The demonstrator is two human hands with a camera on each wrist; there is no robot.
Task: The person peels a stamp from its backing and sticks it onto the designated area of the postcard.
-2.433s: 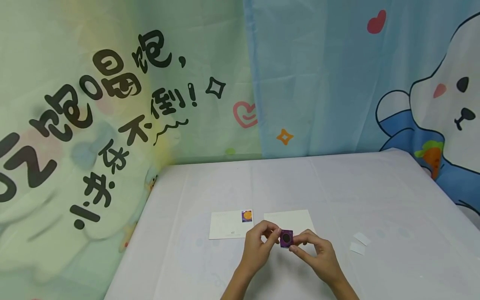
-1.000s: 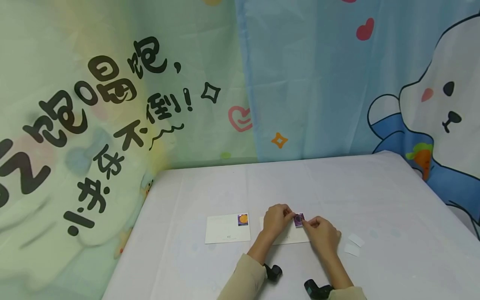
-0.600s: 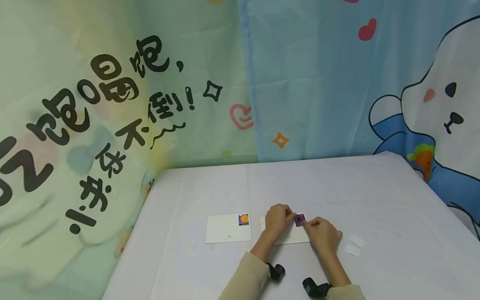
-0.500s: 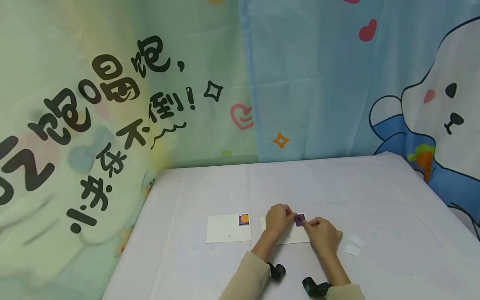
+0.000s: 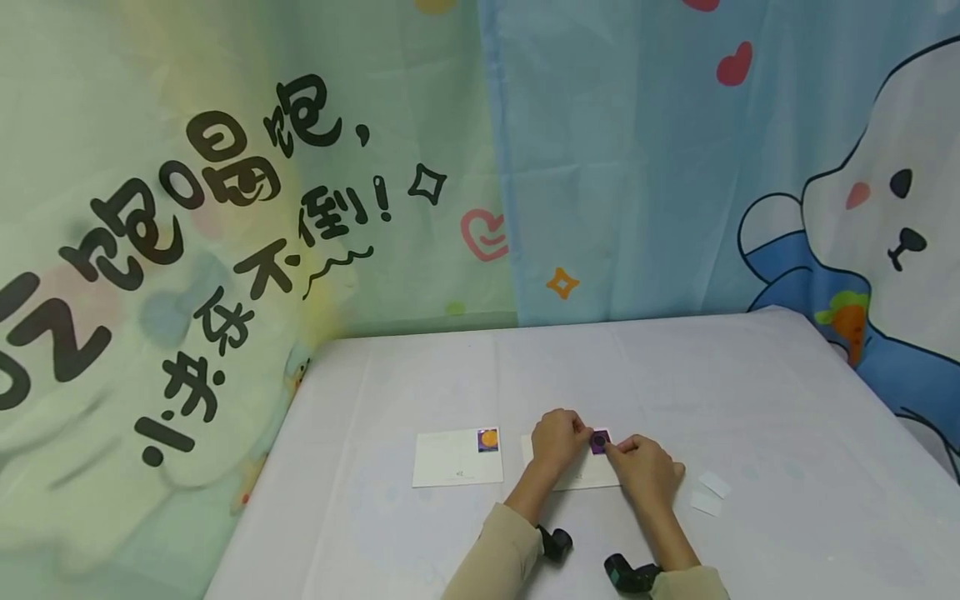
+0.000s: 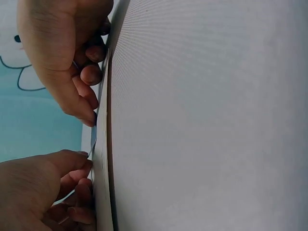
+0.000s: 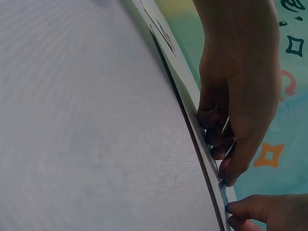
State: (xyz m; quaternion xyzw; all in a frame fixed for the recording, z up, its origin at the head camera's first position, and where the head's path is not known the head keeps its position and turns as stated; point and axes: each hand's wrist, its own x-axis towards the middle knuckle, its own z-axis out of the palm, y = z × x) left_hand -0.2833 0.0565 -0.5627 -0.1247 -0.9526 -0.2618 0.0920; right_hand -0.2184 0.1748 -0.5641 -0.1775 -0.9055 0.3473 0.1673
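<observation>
A small purple stamp [image 5: 599,442] with a dark round centre lies at the upper right corner of the right white envelope [image 5: 588,476]. My left hand [image 5: 558,440] pinches its left edge between thumb and forefinger. At its lower right edge, my right hand [image 5: 647,472] pinches it the same way. Seen from the side in the left wrist view, the stamp [image 6: 94,136] stretches between the two sets of fingertips, close over the envelope [image 6: 102,173]. My forearm and left hand cover part of that envelope in the head view.
Left of it lies another white envelope [image 5: 450,458], with an orange and purple stamp [image 5: 488,439] at its upper right corner. Two small white paper pieces [image 5: 707,502] lie right of my right hand. Black wrist cameras [image 5: 557,545] sit under both wrists. Printed curtains [image 5: 420,275] hang behind the table [image 5: 420,375].
Both hands have carried the stamp forward and slightly right, from in front of the right envelope to its upper right corner. Over the last second they have barely moved.
</observation>
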